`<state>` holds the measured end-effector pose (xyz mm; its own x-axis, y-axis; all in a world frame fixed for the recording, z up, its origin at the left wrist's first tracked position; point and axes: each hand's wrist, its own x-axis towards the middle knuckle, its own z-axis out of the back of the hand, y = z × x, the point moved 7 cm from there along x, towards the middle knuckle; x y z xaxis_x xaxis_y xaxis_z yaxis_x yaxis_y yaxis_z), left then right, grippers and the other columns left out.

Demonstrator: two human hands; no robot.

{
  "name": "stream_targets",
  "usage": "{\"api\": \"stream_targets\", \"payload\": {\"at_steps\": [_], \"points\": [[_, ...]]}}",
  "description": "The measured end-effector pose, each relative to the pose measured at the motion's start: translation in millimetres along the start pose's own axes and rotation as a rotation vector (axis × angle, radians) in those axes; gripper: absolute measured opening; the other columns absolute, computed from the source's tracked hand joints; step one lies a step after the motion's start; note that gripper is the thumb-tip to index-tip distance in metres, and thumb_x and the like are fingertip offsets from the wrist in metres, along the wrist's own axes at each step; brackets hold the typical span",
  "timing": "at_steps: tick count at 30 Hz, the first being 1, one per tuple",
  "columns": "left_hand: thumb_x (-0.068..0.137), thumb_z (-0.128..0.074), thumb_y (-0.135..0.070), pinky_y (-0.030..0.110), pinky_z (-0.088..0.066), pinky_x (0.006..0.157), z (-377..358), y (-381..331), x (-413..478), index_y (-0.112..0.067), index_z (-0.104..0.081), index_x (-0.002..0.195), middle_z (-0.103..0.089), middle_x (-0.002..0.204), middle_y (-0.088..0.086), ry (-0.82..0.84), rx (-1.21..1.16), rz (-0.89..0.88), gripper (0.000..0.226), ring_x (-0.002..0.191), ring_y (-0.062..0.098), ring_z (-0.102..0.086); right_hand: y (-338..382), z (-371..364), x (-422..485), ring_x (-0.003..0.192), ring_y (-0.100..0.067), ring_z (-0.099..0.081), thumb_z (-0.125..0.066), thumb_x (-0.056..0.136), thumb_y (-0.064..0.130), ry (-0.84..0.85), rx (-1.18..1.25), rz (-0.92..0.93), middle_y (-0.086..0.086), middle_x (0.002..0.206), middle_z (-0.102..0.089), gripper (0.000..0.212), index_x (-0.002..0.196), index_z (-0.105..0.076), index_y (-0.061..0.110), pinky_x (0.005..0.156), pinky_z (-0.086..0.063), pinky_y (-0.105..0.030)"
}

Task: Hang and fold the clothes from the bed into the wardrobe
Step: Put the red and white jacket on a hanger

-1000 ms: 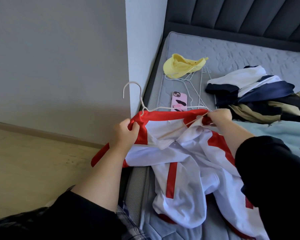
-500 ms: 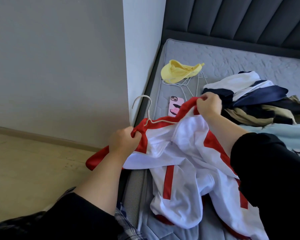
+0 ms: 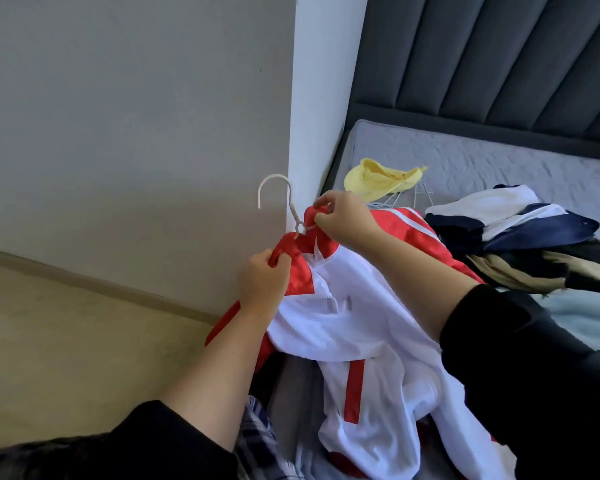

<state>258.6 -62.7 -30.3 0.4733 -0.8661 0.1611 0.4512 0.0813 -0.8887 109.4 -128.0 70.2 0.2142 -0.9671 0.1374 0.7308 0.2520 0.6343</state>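
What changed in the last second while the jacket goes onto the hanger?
The right hand moved left along the jacket, from its far shoulder to the collar, which it now pinches beside the hanger hook. The left hand kept gripping the red shoulder. The yellow cap and clothes pile stayed put.

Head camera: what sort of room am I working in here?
Most likely a bedroom: a bare mattress against a padded headboard, a pile of clothes lying on it, and a jacket held on a hanger.
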Motion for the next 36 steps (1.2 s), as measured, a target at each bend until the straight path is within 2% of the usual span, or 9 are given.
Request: {"api": "stream_targets", "payload": {"at_steps": [5, 11, 17, 20, 25, 27, 30, 34, 36], "points": [[0.078, -0.050, -0.033, 0.027, -0.026, 0.043, 86, -55, 24, -0.011, -0.035, 0.051, -0.034, 0.042, 0.002, -0.152, -0.004, -0.161, 0.038, 0.044, 0.015, -0.031, 90, 27, -10, 0.097, -0.030, -0.050, -0.046, 0.095, 0.022, -0.213, -0.346, 0.381, -0.010, 0.100, -0.059, 0.029, 0.109, -0.071, 0.029, 0.078, -0.040, -0.034], [0.075, -0.051, -0.033, 0.030, -0.024, 0.045, 208, -125, 32, -0.002, -0.039, 0.061, -0.034, 0.049, 0.006, -0.368, 0.055, -0.269, 0.037, 0.050, 0.021, -0.031, 183, 63, -20, 0.119, -0.032, -0.047, -0.038, 0.100, 0.033, -0.331, -0.237, 0.490, -0.008, 0.126, -0.057, 0.034, 0.125, -0.059, 0.025, 0.104, -0.029, -0.043], [0.084, -0.060, -0.031, 0.032, -0.027, 0.048, 326, -191, 25, -0.005, -0.051, 0.063, -0.042, 0.050, 0.001, -0.533, 0.181, -0.357, 0.035, 0.058, 0.028, -0.045, 283, 94, -37, 0.099, -0.037, -0.057, -0.049, 0.096, 0.023, -0.386, -0.058, 0.582, -0.014, 0.105, -0.067, 0.024, 0.108, -0.064, 0.008, 0.084, -0.042, -0.039], [0.087, -0.062, -0.032, 0.031, -0.035, 0.057, 380, -230, 16, -0.006, -0.063, 0.075, -0.057, 0.065, 0.007, -0.604, 0.277, -0.429, 0.029, 0.070, 0.031, -0.054, 328, 116, -52, 0.085, -0.039, -0.056, -0.051, 0.093, 0.011, -0.468, 0.034, 0.644, -0.020, 0.090, -0.067, 0.017, 0.094, -0.064, 0.000, 0.067, -0.035, -0.036], [0.087, -0.063, -0.027, 0.029, -0.026, 0.060, 458, -294, -14, -0.008, -0.064, 0.082, -0.056, 0.072, 0.002, -0.849, 0.285, -0.651, 0.020, 0.070, 0.024, -0.048, 400, 160, -92, 0.082, -0.035, -0.054, -0.053, 0.089, 0.008, -0.758, 0.215, 0.815, -0.020, 0.084, -0.065, 0.015, 0.084, -0.063, -0.001, 0.065, -0.026, -0.034], [0.087, -0.065, -0.023, 0.030, -0.031, 0.062, 469, -297, -8, -0.009, -0.064, 0.084, -0.059, 0.075, 0.005, -0.649, 0.501, -0.650, 0.015, 0.073, 0.023, -0.050, 415, 152, -85, 0.084, -0.037, -0.056, -0.054, 0.089, 0.010, -0.605, 0.114, 0.778, -0.021, 0.086, -0.065, 0.013, 0.085, -0.063, 0.000, 0.063, -0.027, -0.033], [0.085, -0.069, -0.024, 0.029, -0.032, 0.061, 466, -261, 5, -0.013, -0.060, 0.070, -0.059, 0.069, 0.006, -0.203, 0.884, -0.410, 0.020, 0.076, 0.025, -0.057, 412, 113, -71, 0.082, -0.036, -0.057, -0.057, 0.088, 0.009, -0.303, -0.044, 0.691, -0.015, 0.076, -0.057, 0.012, 0.077, -0.059, 0.007, 0.061, -0.030, -0.029], [0.084, -0.070, -0.030, 0.030, -0.038, 0.066, 488, -243, -3, -0.012, -0.062, 0.078, -0.065, 0.081, 0.010, -0.364, 0.900, -0.447, 0.020, 0.081, 0.029, -0.058, 406, 82, -79, 0.068, -0.030, -0.047, -0.053, 0.086, -0.001, -0.331, 0.218, 0.736, -0.006, 0.065, -0.048, 0.016, 0.073, -0.049, 0.006, 0.057, -0.024, -0.032], [0.085, -0.069, -0.027, 0.029, -0.035, 0.064, 487, -232, -2, -0.013, -0.060, 0.077, -0.064, 0.080, 0.009, -0.287, 0.880, -0.433, 0.019, 0.081, 0.028, -0.058, 405, 71, -79, 0.067, -0.026, -0.045, -0.054, 0.086, -0.003, -0.318, 0.290, 0.751, -0.006, 0.065, -0.049, 0.009, 0.078, -0.055, 0.001, 0.057, -0.024, -0.031]]}}
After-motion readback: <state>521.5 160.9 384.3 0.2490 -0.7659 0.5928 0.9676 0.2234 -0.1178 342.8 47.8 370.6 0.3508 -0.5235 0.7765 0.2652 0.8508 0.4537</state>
